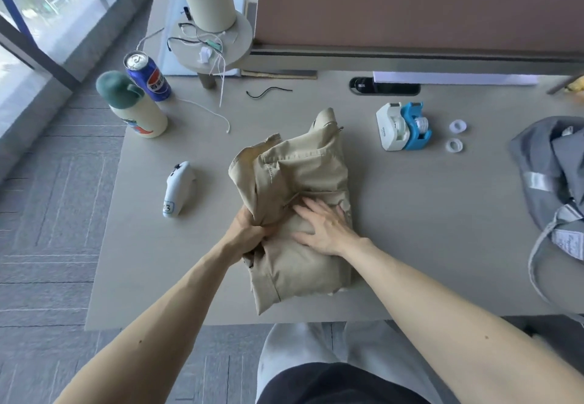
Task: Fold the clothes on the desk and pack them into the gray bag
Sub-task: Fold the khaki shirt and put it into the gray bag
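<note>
Left hand [249, 231], right hand [327, 230] on garment [300, 166]; controller [177, 187] left, gray bag [550, 163] right

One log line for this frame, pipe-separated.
stage: folding | left hand: grips khaki garment edge | right hand: flat on garment | gray bag: right of garment, apart

The left hand [249, 230] grips a fold of the khaki garment [297, 182] while the right hand [325, 230] presses flat on it.
</note>
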A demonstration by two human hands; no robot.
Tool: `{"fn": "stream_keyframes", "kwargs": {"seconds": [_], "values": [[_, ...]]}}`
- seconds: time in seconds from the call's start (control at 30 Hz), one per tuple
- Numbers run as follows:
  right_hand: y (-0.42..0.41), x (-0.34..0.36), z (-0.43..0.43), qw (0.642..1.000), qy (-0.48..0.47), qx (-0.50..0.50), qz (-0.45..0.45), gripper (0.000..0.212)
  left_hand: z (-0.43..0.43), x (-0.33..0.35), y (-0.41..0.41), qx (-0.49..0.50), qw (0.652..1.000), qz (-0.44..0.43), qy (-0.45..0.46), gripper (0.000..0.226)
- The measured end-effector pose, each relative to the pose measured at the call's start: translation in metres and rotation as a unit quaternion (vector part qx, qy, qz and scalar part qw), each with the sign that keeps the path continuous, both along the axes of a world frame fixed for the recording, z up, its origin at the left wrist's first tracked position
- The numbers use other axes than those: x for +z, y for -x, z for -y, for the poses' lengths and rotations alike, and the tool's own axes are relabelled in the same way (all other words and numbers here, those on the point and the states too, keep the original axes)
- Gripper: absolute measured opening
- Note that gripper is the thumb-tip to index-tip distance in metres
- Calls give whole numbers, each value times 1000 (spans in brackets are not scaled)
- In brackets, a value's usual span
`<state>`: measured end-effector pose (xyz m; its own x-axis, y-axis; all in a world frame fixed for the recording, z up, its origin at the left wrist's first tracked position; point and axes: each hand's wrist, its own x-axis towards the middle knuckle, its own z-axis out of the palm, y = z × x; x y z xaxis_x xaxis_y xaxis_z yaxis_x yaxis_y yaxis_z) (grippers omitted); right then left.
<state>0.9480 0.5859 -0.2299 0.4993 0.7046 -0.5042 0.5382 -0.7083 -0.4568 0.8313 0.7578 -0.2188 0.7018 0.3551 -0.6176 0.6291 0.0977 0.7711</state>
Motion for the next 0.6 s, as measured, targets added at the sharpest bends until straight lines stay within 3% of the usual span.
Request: {"fn": "stream_keyframes", "kwargs": {"seconds": [0.13, 0.2, 0.3, 0.4, 0.5, 0.6], "values": [[-14, 22, 43, 964, -141, -221, 39, 67, 7, 26, -13, 19, 996, 40, 73, 40], [-26, 37, 67, 939, -132, -315, 43, 77, 15, 43, -24, 11, 993, 63, 102, 47], [-47, 55, 107, 890, -104, -440, -62, 97, 31, 71, -45, -14, 987, 93, 132, 51], [-58, 74, 142, 841, -134, -498, -162, 108, 53, 98, -68, -46, 981, 112, 149, 34], [-60, 95, 177, 770, -246, -511, -292, 74, 92, 128, -88, -83, 977, 113, 159, 16], [-65, 110, 222, 675, -345, -533, -374, 62, 136, 148, -108, -117, 971, 126, 165, 17]]}}
